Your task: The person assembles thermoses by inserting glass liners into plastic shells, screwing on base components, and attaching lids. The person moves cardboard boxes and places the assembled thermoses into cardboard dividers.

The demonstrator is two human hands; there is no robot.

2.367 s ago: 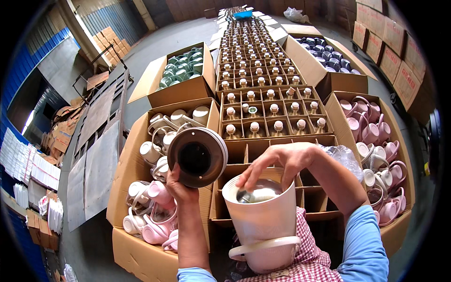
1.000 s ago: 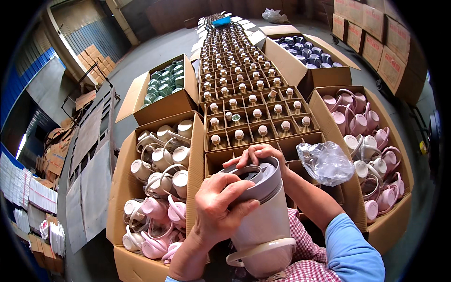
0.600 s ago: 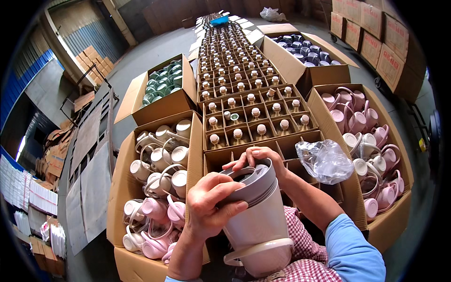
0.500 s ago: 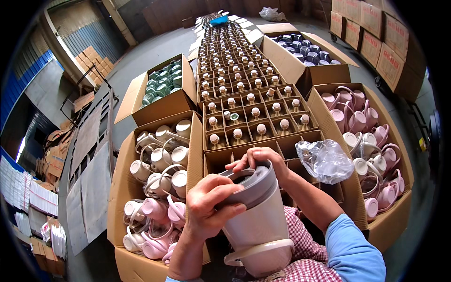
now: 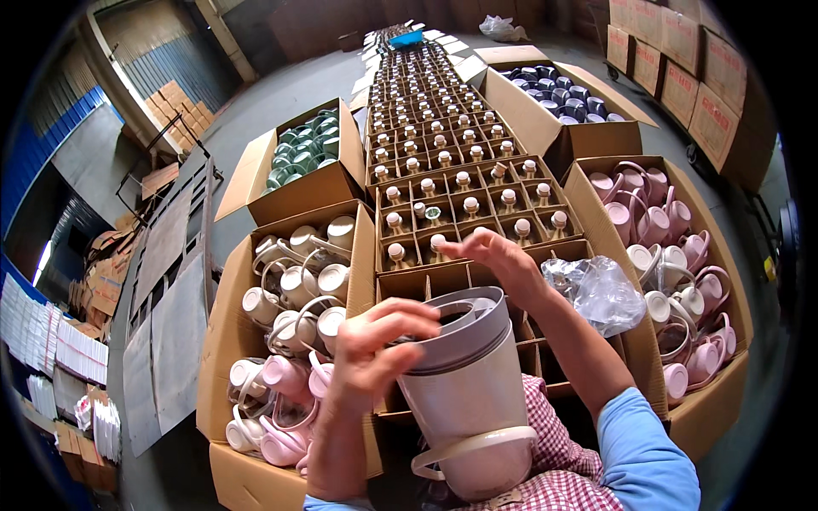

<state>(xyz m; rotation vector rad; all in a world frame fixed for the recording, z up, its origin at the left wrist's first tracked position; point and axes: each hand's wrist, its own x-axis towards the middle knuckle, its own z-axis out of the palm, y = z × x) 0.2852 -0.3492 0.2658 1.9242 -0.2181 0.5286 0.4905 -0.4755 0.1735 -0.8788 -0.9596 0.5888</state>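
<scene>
White canister (image 5: 464, 400), gray collar (image 5: 467, 347) pointing up and away, long axis tilted

I observe a tapered white vessel (image 5: 464, 396), slightly tilted at lower centre, a pale handle (image 5: 477, 444) crossing its lower part, a grey collar (image 5: 467, 342) at its wider upper end.

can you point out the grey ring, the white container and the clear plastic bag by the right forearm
Grey ring (image 5: 464, 347): head view, on the front of its outer wall.
White container (image 5: 467, 400): head view, on its body above the handle.
Clear plastic bag (image 5: 603, 298): head view, on its crumpled middle.
</scene>
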